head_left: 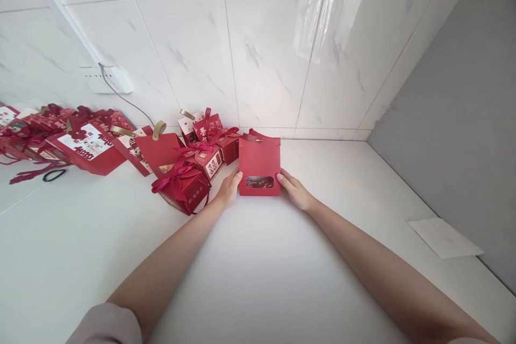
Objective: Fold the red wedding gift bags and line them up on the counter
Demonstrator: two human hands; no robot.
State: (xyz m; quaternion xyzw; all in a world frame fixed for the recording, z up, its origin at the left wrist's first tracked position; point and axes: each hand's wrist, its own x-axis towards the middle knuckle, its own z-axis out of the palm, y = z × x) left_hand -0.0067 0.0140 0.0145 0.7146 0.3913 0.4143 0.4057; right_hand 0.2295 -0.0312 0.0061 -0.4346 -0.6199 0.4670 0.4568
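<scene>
A red paper gift box (259, 158) with a small oval window low on its front stands upright on the white table (250, 269). Dark red contents show through the window, and a ribbon loop lies at its top edge. My left hand (230, 189) grips the box's left side, and my right hand (294, 188) holds its right side, with the thumbs at the front edges and the other fingers partly hidden. Just left of my left hand sits a red box with a ribbon bow (187, 193).
Several red gift boxes and bags (91, 153) line the wall to the left. A black loop (54, 175) lies before them. A socket with a grey cable (108, 80) is on the tiled wall. A white paper (444, 237) lies at the right.
</scene>
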